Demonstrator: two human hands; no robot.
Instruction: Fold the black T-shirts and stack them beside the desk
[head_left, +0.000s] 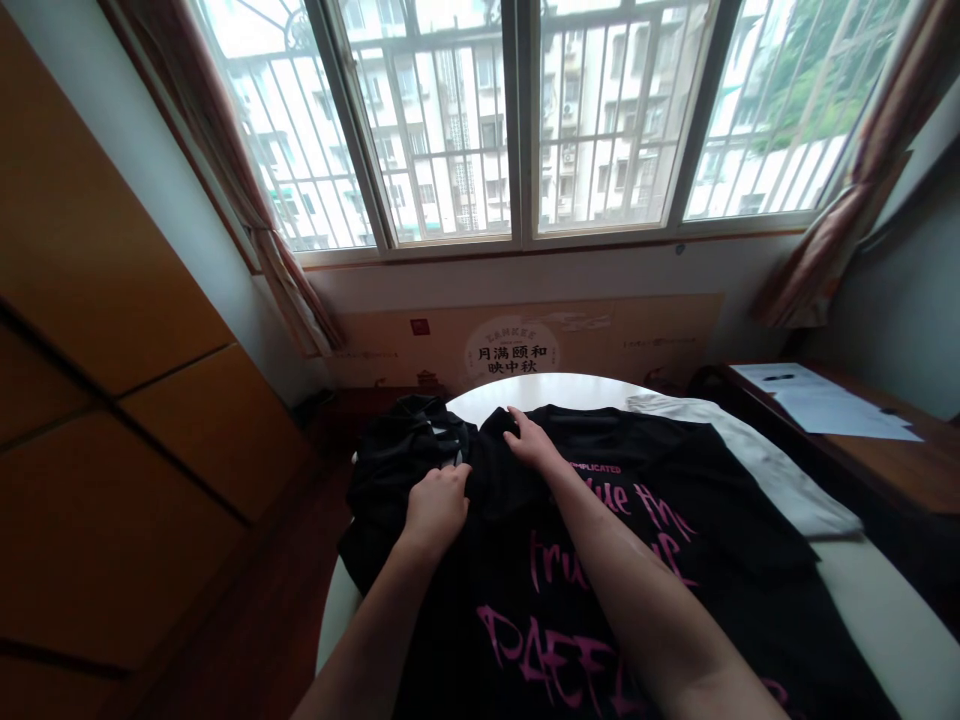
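A black T-shirt [675,500] with pink lettering lies spread over a round white table [885,610]. My left hand [435,508] is closed, pinching the shirt's cloth near its left sleeve. My right hand [529,438] rests on the shirt's far edge, fingers curled into the fabric. A second dark garment [401,450] is bunched at the table's far left, just beyond my left hand.
A white cloth [772,465] lies along the shirt's right side. To the right, a wooden desk [892,470] bears white papers [832,405]. A wooden cabinet [112,400] fills the left. A barred window [525,120] with curtains and a printed cardboard panel [525,345] stand behind.
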